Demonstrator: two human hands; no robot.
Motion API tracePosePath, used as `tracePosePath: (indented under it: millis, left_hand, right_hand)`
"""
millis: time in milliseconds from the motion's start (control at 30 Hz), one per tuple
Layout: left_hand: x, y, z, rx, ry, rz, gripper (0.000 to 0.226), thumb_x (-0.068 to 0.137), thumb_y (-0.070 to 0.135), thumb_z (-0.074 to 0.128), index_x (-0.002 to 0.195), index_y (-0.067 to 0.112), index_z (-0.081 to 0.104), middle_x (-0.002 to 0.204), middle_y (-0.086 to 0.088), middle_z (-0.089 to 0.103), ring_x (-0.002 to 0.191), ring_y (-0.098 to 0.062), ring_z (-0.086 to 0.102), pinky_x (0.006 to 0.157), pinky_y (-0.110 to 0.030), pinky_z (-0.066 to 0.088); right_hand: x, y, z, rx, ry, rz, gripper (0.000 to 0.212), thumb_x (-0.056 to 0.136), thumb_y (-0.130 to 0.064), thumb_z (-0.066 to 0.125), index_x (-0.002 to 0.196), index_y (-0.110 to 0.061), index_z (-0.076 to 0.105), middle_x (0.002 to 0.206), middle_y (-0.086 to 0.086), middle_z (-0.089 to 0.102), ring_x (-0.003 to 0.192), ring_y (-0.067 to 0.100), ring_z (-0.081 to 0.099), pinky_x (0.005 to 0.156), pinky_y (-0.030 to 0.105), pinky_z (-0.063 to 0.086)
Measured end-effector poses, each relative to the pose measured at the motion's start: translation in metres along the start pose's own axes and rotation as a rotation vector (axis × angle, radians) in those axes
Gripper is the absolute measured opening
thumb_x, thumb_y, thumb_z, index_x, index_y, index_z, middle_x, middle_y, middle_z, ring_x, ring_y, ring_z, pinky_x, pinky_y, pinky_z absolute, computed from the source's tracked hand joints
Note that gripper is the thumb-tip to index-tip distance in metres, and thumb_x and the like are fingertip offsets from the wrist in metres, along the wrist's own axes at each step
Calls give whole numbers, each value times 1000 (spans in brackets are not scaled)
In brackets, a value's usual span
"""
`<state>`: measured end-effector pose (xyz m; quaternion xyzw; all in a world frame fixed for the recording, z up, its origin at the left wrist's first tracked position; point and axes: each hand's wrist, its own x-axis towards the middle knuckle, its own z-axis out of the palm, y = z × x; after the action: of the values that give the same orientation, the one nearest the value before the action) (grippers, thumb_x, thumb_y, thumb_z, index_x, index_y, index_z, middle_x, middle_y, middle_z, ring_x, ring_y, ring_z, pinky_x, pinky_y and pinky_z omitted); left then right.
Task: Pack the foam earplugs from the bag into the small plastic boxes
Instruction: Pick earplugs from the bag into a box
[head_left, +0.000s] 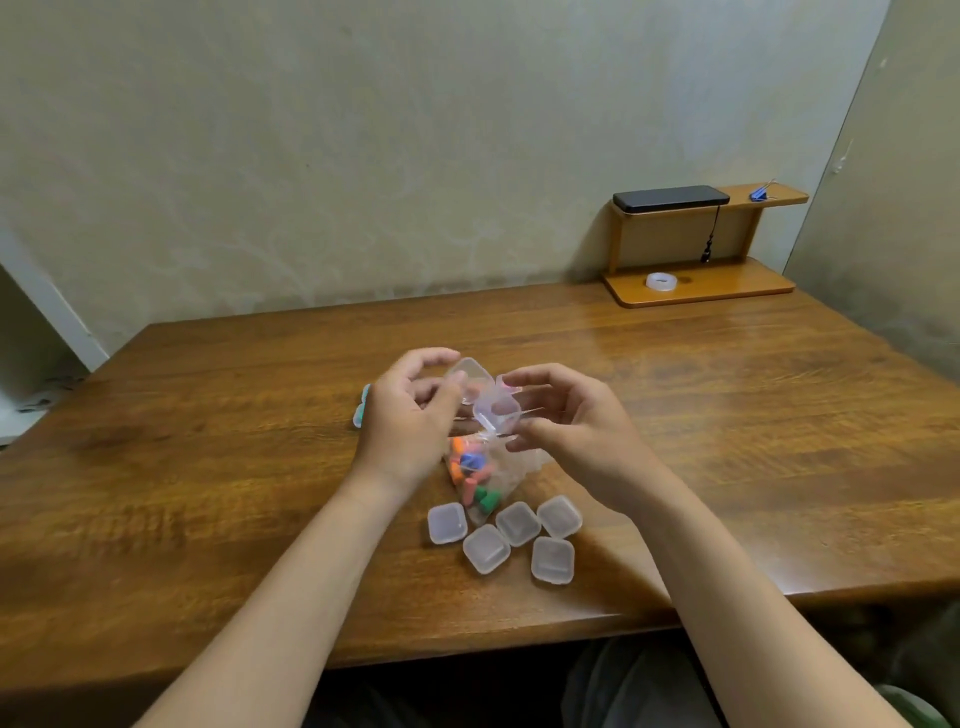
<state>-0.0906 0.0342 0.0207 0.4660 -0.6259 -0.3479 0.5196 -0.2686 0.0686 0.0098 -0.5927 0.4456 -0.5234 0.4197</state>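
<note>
A small clear plastic box (493, 402) with its hinged lid raised is held above the table between both hands. My left hand (410, 421) pinches its lid side and my right hand (566, 421) grips its body with curled fingers. Below them lies a clear bag (480, 475) of coloured foam earplugs in orange, blue, pink and green. Several shut clear boxes (519, 535) sit in a cluster just in front of the bag. A pale teal item (361, 410) peeks out behind my left hand, mostly hidden.
The wooden table (208, 467) reaches the wall. At the back right stands a small wooden shelf (696, 286) with a tape roll (661, 282), a black device (670, 198) and a blue clip (759, 194). The table's near edge runs just past the boxes.
</note>
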Motion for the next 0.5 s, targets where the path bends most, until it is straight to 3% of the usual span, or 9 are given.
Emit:
tracePosePath:
  millis: [67, 200, 300, 500]
  left_hand:
    - [1, -2, -3, -62, 61, -95, 11, 99, 10, 60, 108, 14, 65, 89, -8, 75, 79, -17, 75, 60, -38, 63]
    - [5, -13, -14, 8, 21, -249, 9, 99, 16, 62, 101, 24, 64, 99, -5, 72, 82, -20, 74, 55, -36, 61]
    - [3, -24, -18, 69, -34, -337, 16, 99, 13, 61, 101, 29, 62, 103, -6, 68, 81, -25, 74, 52, -31, 59]
    - [-2, -43, -12, 116, -129, -353, 25, 99, 4, 55, 115, 22, 62, 110, -8, 65, 87, -20, 72, 63, -33, 63]
  right_hand:
    - [0, -2, -6, -62, 76, -25, 33, 86, 12, 64, 108, -12, 65, 99, 9, 70, 90, 20, 71, 77, 36, 62]
    - [7, 11, -32, -429, 237, 8, 27, 83, 5, 70, 84, -20, 62, 89, 2, 65, 85, 18, 67, 75, 33, 61]
    - [11, 23, -39, -615, 186, 102, 24, 80, 0, 76, 76, -19, 61, 84, -1, 65, 82, 17, 66, 73, 35, 60]
    - [19, 30, -30, -609, -2, 105, 24, 76, -9, 81, 67, -21, 62, 71, -5, 64, 67, 12, 59, 63, 30, 50]
